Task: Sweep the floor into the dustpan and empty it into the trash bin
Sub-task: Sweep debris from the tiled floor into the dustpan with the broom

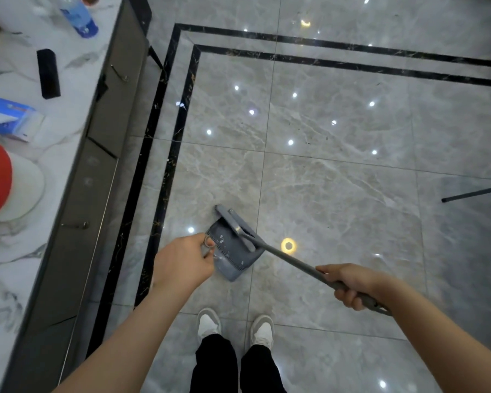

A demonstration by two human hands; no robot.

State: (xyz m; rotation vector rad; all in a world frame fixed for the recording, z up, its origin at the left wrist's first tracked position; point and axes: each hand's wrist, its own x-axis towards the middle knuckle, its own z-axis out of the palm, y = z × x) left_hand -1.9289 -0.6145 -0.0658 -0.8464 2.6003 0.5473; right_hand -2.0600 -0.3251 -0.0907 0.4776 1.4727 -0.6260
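Left hand (183, 265) grips the top of the dustpan's upright handle; fingers (207, 245) curled round it. Right hand (349, 285) grips the broom handle (289, 259), fingers wrapped round the shaft near its upper end.

Dustpan (233, 259) sits on the grey marble floor (338, 171), just ahead of the person's shoes (209, 324), close to the black inlay border. Pale specks of debris lie inside the pan. Broom head (234, 226) rests across the pan's mouth, touching it; its long axis runs upper-left to lower-right, the shaft slanting back toward the right hand.

Judgement: sweeping-in is under way or nearly finished. No trash bin in view. The left hand is nearer the pan and would lift it.

Worktop (17, 251) at left carries a water bottle (80, 15).
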